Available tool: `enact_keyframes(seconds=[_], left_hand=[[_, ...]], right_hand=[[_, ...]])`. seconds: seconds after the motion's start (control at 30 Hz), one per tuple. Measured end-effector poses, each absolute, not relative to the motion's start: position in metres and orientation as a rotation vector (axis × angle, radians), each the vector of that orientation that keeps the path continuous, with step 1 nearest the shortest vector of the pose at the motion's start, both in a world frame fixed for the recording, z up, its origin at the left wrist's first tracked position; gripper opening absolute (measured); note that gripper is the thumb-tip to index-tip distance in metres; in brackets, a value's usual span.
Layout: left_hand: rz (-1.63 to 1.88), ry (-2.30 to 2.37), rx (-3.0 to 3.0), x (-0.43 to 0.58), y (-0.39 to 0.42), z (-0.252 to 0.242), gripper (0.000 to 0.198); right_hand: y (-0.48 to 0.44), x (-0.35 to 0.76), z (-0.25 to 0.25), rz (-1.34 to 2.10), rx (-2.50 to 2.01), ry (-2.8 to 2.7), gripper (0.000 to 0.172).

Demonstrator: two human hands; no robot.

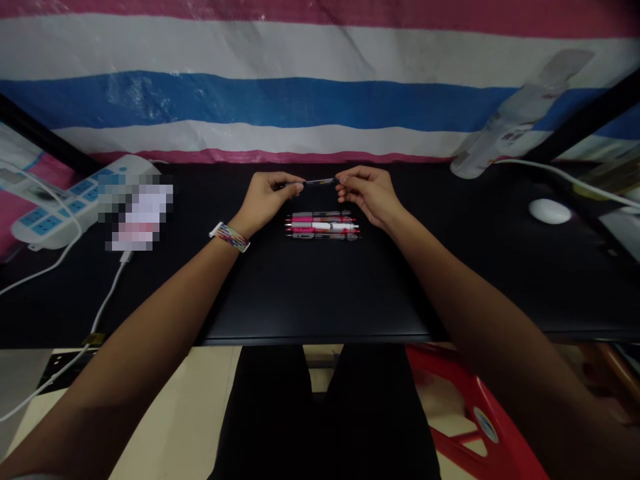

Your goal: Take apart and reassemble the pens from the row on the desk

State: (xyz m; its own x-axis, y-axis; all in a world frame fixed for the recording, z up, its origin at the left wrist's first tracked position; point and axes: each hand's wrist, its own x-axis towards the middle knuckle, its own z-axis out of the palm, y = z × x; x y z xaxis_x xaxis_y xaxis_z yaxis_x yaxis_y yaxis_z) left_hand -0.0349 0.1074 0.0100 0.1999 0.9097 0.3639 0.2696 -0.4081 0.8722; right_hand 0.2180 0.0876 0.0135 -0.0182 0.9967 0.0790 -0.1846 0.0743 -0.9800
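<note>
A dark pen (320,182) lies level between my two hands, just beyond a row of pens. My left hand (270,197) pinches one end of it between thumb and fingers. At the other end, my right hand (369,193) grips it with thumb and fingertips. Nearer to me, several pens (323,226) rest side by side on the black table (320,287); some are clear and grey, others pink or white. Both ends of the held pen are partly covered by my fingers.
On the left are a white power strip (75,203), a blurred-out phone (143,217) and a white charging cable (107,297). To the right stand a clear plastic bottle (505,127) and a white mouse (549,211). A striped sheet (300,100) hangs behind the table.
</note>
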Motion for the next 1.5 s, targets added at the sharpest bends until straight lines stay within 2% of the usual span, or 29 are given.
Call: enact_keyframes(seconds=[0.17, 0.23, 0.37, 0.53, 0.7, 0.8, 0.9, 1.07, 1.17, 1.3, 1.5], left_hand=[[1.221, 1.115, 1.855, -0.0362, 0.1068, 0.0116, 0.051], [1.214, 1.119, 1.833, -0.0357, 0.1062, 0.0121, 0.058], [1.258, 1.049, 1.759, -0.0338, 0.1078, 0.0102, 0.032], [1.241, 1.056, 1.727, -0.032, 0.109, 0.0078, 0.04], [1.305, 1.034, 1.729, -0.0331, 0.1079, 0.008, 0.035], [1.298, 1.037, 1.724, -0.035, 0.1099, 0.0066, 0.049], [1.315, 1.007, 1.714, -0.0359, 0.1122, 0.0051, 0.041], [1.29, 1.086, 1.683, -0.0366, 0.1136, 0.0054, 0.048], [1.315, 1.084, 1.664, -0.0369, 0.1133, 0.0059, 0.038], [1.3, 1.068, 1.693, -0.0368, 0.1136, 0.0047, 0.043], [1.383, 1.098, 1.673, -0.0367, 0.1148, 0.0056, 0.035]], right_hand=[[0.0853, 0.2163, 0.0145, 1.262, -1.0, -1.099, 0.012], [0.085, 0.2163, 0.0145, 1.271, -0.988, -1.083, 0.01], [0.087, 0.2178, 0.0131, 1.267, -0.983, -1.067, 0.01], [0.091, 0.2191, 0.0118, 1.274, -0.985, -1.037, 0.013], [0.0928, 0.2194, 0.0112, 1.298, -0.956, -1.032, 0.012], [0.0936, 0.2193, 0.0104, 1.298, -0.965, -1.041, 0.016], [0.0944, 0.2192, 0.0101, 1.288, -0.964, -1.03, 0.019], [0.0946, 0.2187, 0.0108, 1.284, -0.984, -1.035, 0.018], [0.0944, 0.2185, 0.0111, 1.287, -0.976, -1.008, 0.016], [0.0939, 0.2182, 0.0115, 1.285, -0.992, -0.989, 0.015], [0.0933, 0.2168, 0.0135, 1.29, -1.004, -0.963, 0.015]])
